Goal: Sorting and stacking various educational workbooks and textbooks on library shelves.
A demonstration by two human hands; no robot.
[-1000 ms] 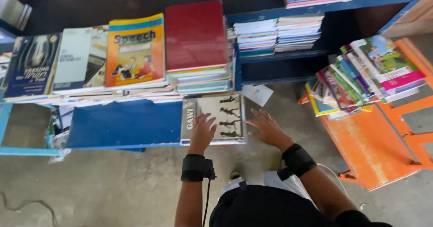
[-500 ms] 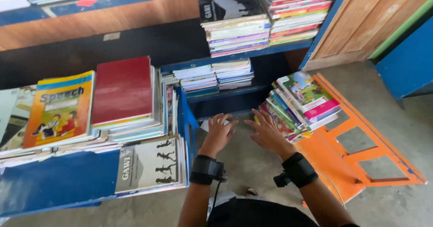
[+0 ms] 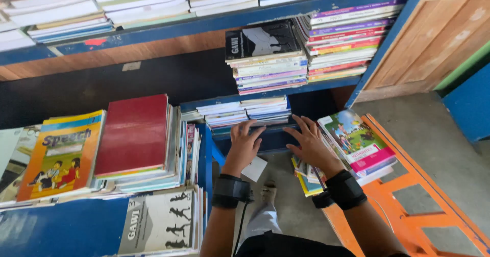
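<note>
My left hand (image 3: 244,143) and my right hand (image 3: 306,143) reach with spread fingers toward a low stack of thin books (image 3: 245,112) on the bottom shelf of a blue bookshelf (image 3: 326,85). Neither hand holds anything; the fingertips are at the shelf's front edge just below that stack. Both wrists wear black bands. To the right of my right hand a fanned pile of colourful textbooks (image 3: 357,142) lies on an orange wooden frame (image 3: 408,211). A white slip of paper (image 3: 254,169) lies on the floor under my left hand.
A blue table (image 3: 51,226) at the left carries a red book (image 3: 133,134), an orange-yellow book (image 3: 61,155) and a grey-white book (image 3: 161,221). Taller book stacks (image 3: 301,50) fill the upper shelves. A wooden door (image 3: 444,32) stands at the right above grey concrete floor (image 3: 434,134).
The view has swung right and up from the blue table to the bookshelf. Both hands left the grey-white book and moved forward to the bottom shelf's stack.
</note>
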